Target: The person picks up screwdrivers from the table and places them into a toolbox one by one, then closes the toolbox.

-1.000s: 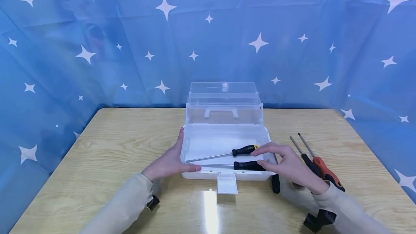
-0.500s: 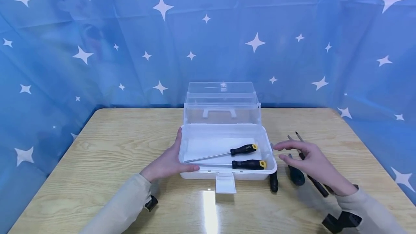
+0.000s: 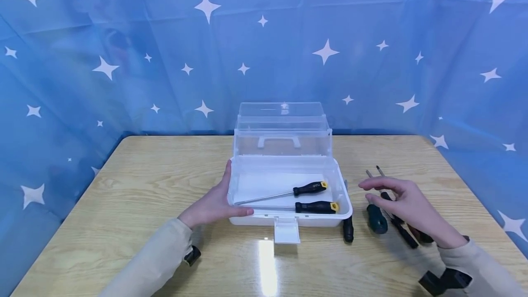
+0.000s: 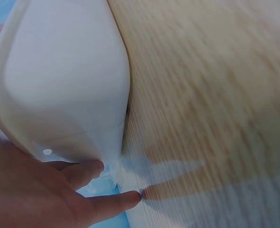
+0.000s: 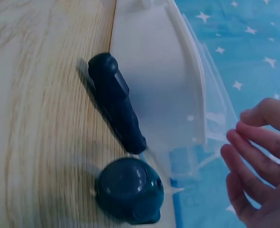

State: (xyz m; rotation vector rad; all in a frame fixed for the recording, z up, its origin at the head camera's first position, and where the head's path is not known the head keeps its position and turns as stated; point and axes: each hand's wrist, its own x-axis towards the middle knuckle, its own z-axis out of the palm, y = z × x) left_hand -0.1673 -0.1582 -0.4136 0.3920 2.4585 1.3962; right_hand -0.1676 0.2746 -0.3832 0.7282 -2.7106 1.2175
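Observation:
An open white toolbox [image 3: 264, 175] with a clear lid holds two screwdrivers with black and yellow handles: the rear screwdriver [image 3: 310, 188] and the front screwdriver [image 3: 316, 207]. My left hand [image 3: 210, 203] grips the box's left end, thumb on the front rim and fingers along the outer side. To the right of the box, my right hand [image 3: 408, 203] hovers over the loose screwdrivers, its fingers loosely bent and holding nothing. Below its fingertips lies a dark green screwdriver [image 3: 377, 219]. Beside that is a slim black screwdriver [image 3: 402, 232], partly covered by the hand.
A black-handled screwdriver [image 3: 348, 229] lies against the box's right side. Another screwdriver's shaft shows behind my right hand, most of it hidden. The front latch [image 3: 286, 231] hangs down over the wooden table [image 3: 165, 173]. A blue star-patterned curtain [image 3: 280, 49] stands behind.
My right hand has let go of the front screwdriver inside the toolbox and moved right, out over the loose screwdrivers. My left hand has stayed on the box.

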